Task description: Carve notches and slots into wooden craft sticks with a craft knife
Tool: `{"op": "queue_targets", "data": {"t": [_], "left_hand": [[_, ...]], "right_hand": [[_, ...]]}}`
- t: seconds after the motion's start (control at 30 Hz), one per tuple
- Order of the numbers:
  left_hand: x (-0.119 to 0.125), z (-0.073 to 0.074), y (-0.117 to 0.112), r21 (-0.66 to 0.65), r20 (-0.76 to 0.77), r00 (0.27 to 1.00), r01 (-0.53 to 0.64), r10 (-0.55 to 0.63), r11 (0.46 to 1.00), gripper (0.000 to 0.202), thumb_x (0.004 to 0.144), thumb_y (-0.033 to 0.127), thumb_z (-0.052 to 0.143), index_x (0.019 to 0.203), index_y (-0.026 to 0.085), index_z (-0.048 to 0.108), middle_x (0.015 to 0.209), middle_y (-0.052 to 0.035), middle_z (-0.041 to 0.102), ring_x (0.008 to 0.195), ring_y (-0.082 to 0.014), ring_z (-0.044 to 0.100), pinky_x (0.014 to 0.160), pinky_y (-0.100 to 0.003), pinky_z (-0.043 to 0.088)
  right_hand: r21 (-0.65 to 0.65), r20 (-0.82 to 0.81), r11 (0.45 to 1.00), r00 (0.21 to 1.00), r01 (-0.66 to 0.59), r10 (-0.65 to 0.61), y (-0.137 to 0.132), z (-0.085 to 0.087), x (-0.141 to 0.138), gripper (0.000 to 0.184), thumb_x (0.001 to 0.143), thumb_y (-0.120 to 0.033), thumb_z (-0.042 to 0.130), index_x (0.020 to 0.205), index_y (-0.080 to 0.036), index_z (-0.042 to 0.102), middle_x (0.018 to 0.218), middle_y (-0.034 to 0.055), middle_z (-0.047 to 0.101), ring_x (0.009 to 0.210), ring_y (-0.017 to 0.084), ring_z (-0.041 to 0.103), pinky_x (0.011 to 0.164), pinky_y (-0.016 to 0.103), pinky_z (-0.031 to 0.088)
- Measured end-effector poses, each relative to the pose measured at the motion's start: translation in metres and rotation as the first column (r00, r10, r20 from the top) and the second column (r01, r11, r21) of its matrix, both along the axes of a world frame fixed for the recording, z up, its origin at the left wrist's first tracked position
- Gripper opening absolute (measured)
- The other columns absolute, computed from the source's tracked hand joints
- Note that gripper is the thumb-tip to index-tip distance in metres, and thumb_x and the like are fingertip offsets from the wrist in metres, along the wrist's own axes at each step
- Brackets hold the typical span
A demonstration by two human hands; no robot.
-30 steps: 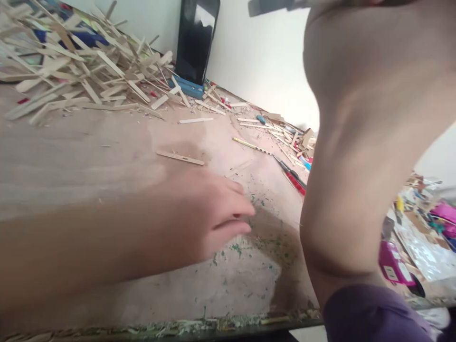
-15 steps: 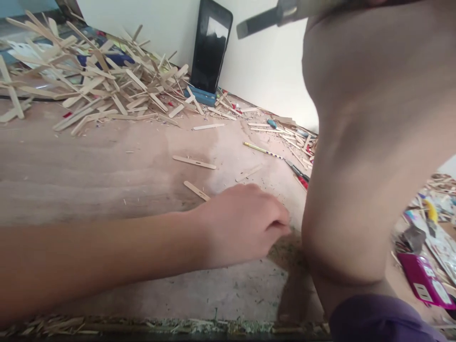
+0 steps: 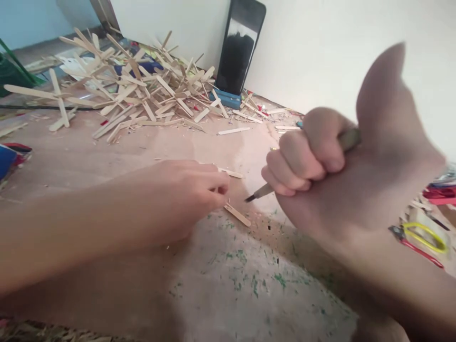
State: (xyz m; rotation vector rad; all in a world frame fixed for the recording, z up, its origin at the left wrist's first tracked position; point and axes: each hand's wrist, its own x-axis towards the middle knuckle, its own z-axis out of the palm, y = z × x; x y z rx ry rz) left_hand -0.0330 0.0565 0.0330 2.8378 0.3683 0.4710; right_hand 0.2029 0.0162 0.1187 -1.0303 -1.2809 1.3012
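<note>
My right hand (image 3: 302, 152) is wrapped round the handle of a chisel (image 3: 264, 191), thumb raised away from the fist. The chisel's dark flat tip points down and left, a little above the table and clear of the wood. My left hand (image 3: 199, 187) is low over the table, its fingers closed at the upper end of a flat wooden craft stick (image 3: 239, 216). Its fingertips partly hide that end. A second craft stick (image 3: 232, 173) lies just behind the left hand, partly covered by it.
A large pile of craft sticks (image 3: 142, 90) stands at the back left. A phone (image 3: 238, 47) leans upright in a blue stand (image 3: 228, 99). Cutters with yellow and red handles (image 3: 423, 242) lie at the right. Green shavings (image 3: 238, 259) dot the table (image 3: 228, 304).
The right hand, raised high with the chisel before, has come down beside the left. My left hand has moved left, to the craft stick. The view has turned somewhat left.
</note>
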Motion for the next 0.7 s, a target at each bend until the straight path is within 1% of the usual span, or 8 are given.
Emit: {"op": "queue_targets", "data": {"t": [0.07, 0.1, 0.17, 0.23, 0.37, 0.43, 0.53, 0.7], "left_hand": [[0.003, -0.002, -0.003, -0.037, -0.027, 0.999, 0.021, -0.022, 0.999, 0.047, 0.081, -0.005, 0.056, 0.110, 0.025, 0.079, 0.112, -0.0011, 0.084, 0.098, -0.0216, 0.080, 0.089, -0.034, 0.055], [0.003, -0.002, -0.004, -0.065, -0.045, 0.998, 0.035, -0.038, 0.997, 0.048, 0.083, -0.006, 0.057, 0.113, 0.025, 0.078, 0.109, -0.0003, 0.082, 0.094, -0.0204, 0.078, 0.088, -0.032, 0.054], [0.003, -0.001, -0.004, -0.105, -0.065, 0.996, 0.053, -0.060, 0.993, 0.050, 0.088, -0.008, 0.057, 0.120, 0.025, 0.077, 0.104, 0.0014, 0.078, 0.085, -0.0192, 0.072, 0.086, -0.030, 0.053], [0.002, 0.000, -0.005, -0.109, -0.059, 0.997, 0.043, -0.050, 0.993, 0.048, 0.092, -0.008, 0.056, 0.121, 0.024, 0.076, 0.102, 0.0017, 0.076, 0.081, -0.0191, 0.068, 0.087, -0.030, 0.053], [0.002, 0.003, -0.007, -0.089, -0.073, 0.997, 0.012, -0.018, 0.996, 0.040, 0.093, -0.007, 0.054, 0.110, 0.024, 0.073, 0.106, -0.0005, 0.077, 0.091, -0.0203, 0.073, 0.085, -0.031, 0.052], [0.003, 0.004, -0.007, -0.080, -0.088, 0.996, 0.021, -0.028, 0.997, 0.039, 0.093, -0.006, 0.056, 0.111, 0.024, 0.073, 0.107, -0.0013, 0.078, 0.090, -0.0205, 0.073, 0.082, -0.032, 0.052], [0.003, 0.004, -0.006, -0.051, -0.118, 0.992, 0.042, -0.048, 0.998, 0.037, 0.097, -0.003, 0.058, 0.114, 0.025, 0.076, 0.109, -0.0023, 0.080, 0.093, -0.0213, 0.073, 0.086, -0.033, 0.055], [0.001, -0.004, -0.009, 0.019, -0.100, 0.995, 0.014, -0.012, 1.000, 0.036, 0.088, -0.004, 0.064, 0.107, 0.023, 0.079, 0.108, -0.0031, 0.080, 0.095, -0.0227, 0.073, 0.085, -0.034, 0.055]], "right_hand": [[0.026, -0.069, 0.986, 0.983, -0.167, 0.168, 0.003, -0.019, 0.005, 0.094, 0.130, -0.071, 0.050, 0.054, -0.022, 0.022, 0.049, -0.0049, 0.015, 0.043, 0.010, 0.014, 0.043, 0.032, 0.027], [0.025, -0.096, 0.982, 0.977, -0.189, 0.191, 0.005, -0.028, 0.007, 0.088, 0.132, -0.062, 0.044, 0.056, -0.023, 0.025, 0.051, -0.0049, 0.020, 0.044, 0.010, 0.014, 0.045, 0.030, 0.030], [0.024, -0.129, 0.973, 0.964, -0.231, 0.233, 0.006, -0.040, 0.010, 0.078, 0.130, -0.052, 0.047, 0.059, -0.024, 0.030, 0.052, -0.0051, 0.026, 0.045, 0.009, 0.017, 0.046, 0.028, 0.033], [0.010, -0.135, 0.967, 0.958, -0.254, 0.253, 0.007, -0.046, 0.010, 0.075, 0.126, -0.048, 0.056, 0.059, -0.024, 0.033, 0.052, -0.0054, 0.026, 0.045, 0.009, 0.019, 0.046, 0.028, 0.033], [0.005, -0.148, 0.980, 0.969, -0.198, 0.196, 0.007, -0.048, 0.005, 0.079, 0.128, -0.045, 0.054, 0.059, -0.022, 0.025, 0.052, -0.0054, 0.019, 0.046, 0.009, 0.020, 0.047, 0.024, 0.033], [0.051, -0.176, 0.975, 0.960, -0.214, 0.220, 0.007, -0.050, 0.001, 0.083, 0.128, -0.052, 0.056, 0.058, -0.022, 0.025, 0.051, -0.0061, 0.019, 0.044, 0.007, 0.021, 0.045, 0.021, 0.031], [0.100, -0.239, 0.984, 0.956, -0.150, 0.171, 0.006, -0.053, -0.007, 0.085, 0.129, -0.059, 0.054, 0.059, -0.022, 0.025, 0.050, -0.0078, 0.015, 0.043, 0.005, 0.017, 0.042, 0.019, 0.028], [-0.019, -0.169, 0.996, 0.982, -0.086, 0.081, 0.003, -0.047, -0.014, 0.080, 0.134, -0.033, 0.031, 0.055, -0.022, 0.019, 0.049, -0.0059, 0.013, 0.043, 0.008, 0.017, 0.043, 0.021, 0.027]]}}
